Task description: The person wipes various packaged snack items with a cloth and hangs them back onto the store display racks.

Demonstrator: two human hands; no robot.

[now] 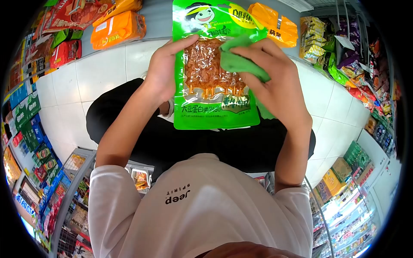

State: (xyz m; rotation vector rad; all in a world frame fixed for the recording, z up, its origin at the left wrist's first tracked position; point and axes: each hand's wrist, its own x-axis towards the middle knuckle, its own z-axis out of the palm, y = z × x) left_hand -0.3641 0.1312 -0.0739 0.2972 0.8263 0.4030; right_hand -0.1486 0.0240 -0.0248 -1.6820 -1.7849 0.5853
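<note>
A large green snack package [206, 112] with a clear window showing brown skewered food is held upright in front of my body. My left hand [164, 69] grips its left edge, the thumb lying across the front. In my right hand [275, 75] is a bunched green cloth [241, 60], pinched between thumb and fingers and pressed against the right part of the package's front. Part of the cloth hangs below that hand, beside the package's right edge.
Beyond the package runs a grey shelf [161, 21] with orange bags [119, 31] at left and another orange bag [275, 26] at right. Packed snack racks stand on both sides. White floor tiles [101, 64] and a small white basket [141, 179] lie lower down.
</note>
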